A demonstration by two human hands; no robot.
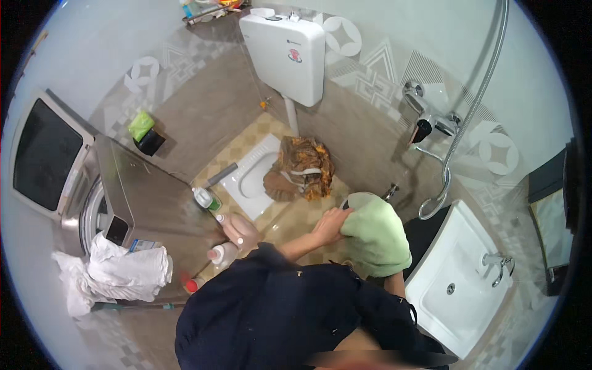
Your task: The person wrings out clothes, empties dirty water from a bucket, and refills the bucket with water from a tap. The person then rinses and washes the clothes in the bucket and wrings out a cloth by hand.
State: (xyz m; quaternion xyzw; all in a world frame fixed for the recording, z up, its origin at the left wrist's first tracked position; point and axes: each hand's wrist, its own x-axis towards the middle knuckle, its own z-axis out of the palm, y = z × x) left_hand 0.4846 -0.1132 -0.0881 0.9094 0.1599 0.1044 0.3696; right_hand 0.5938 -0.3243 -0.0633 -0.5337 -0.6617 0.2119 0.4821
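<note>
Towel of rounded, pale-green fabric slants lengthwise from upper left to lower right. The left hand grasps its left edge; the right hand is hidden, its grip untellable.

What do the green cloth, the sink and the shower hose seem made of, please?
Green cloth: probably matte towelling, given its soft, shineless drape. Sink: likely glazed ceramic, being smooth, white and glossy. Shower hose: apparently chromed metal, silvery and ribbed, though plastic is possible.
</note>
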